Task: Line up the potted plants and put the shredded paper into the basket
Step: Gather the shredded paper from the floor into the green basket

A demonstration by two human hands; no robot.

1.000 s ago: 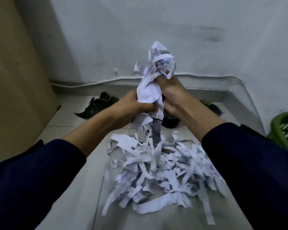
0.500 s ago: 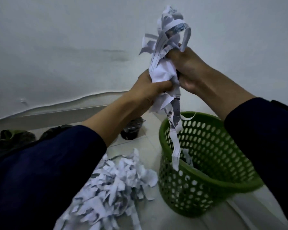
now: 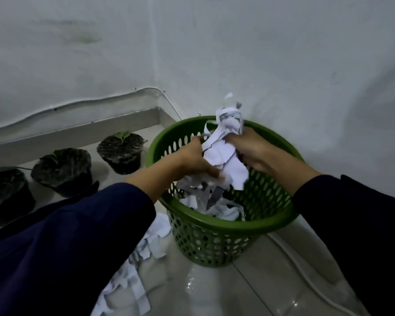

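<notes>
A green perforated basket (image 3: 217, 233) stands on the tiled floor in the room's corner. Both hands hold one bundle of white shredded paper (image 3: 224, 156) over its mouth, with the lower strips hanging inside. My left hand (image 3: 192, 159) grips the bundle's left side, my right hand (image 3: 249, 149) its right side. More shreds (image 3: 217, 207) lie in the basket's bottom. A loose pile of shredded paper (image 3: 132, 270) lies on the floor to the basket's left, partly hidden by my left sleeve. Three black potted plants (image 3: 121, 151), (image 3: 63, 171), (image 3: 6, 192) stand in a row along the wall.
White walls meet just behind the basket. A raised ledge (image 3: 78, 133) runs along the left wall behind the pots. A white cable (image 3: 310, 277) crosses the glossy floor at the right.
Both hands have carried the paper bundle from above the floor pile across to the basket and lowered it into the basket's mouth. The view has swung right and down.
</notes>
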